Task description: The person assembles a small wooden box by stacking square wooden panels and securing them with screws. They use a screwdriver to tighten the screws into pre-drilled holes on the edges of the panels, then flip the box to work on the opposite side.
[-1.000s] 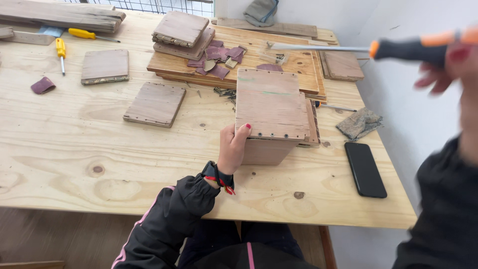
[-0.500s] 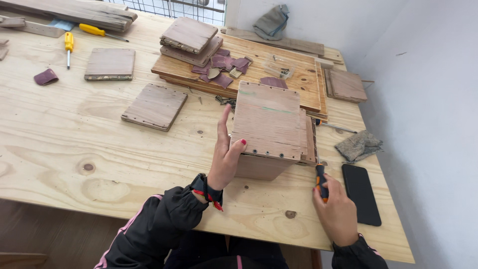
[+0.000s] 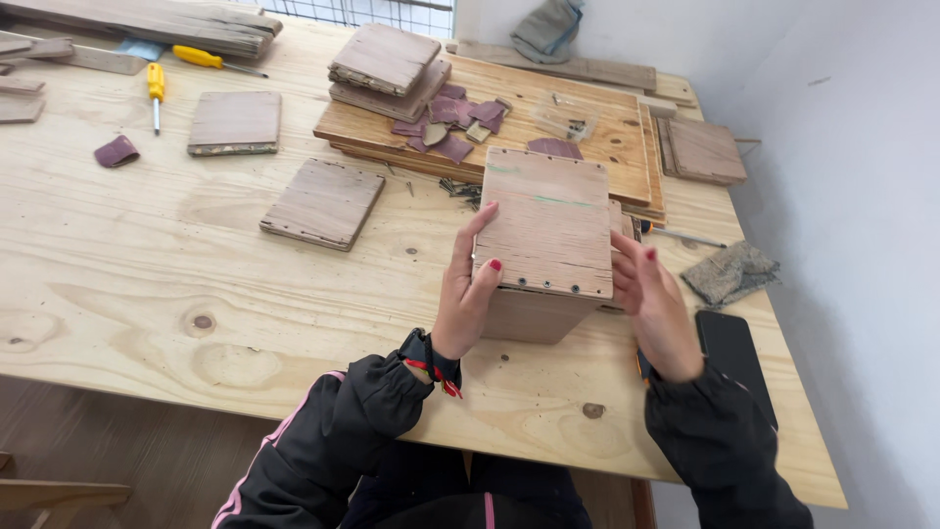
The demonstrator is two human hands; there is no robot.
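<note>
On the plywood workbench (image 3: 127, 284), a loose square wooden panel (image 3: 323, 203) lies to the left. My left hand (image 3: 468, 289) is open, fingers flat against the left side of the wooden box (image 3: 546, 240), steadying it. The box stands between both hands, screwed panel facing up. My right hand (image 3: 654, 306), also open, presses its right side. A black phone (image 3: 736, 360) lies just beyond.

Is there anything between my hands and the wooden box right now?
Nothing visible. The left hand lies flat against the wooden box on its left side, and the right hand is at its right side.
</note>
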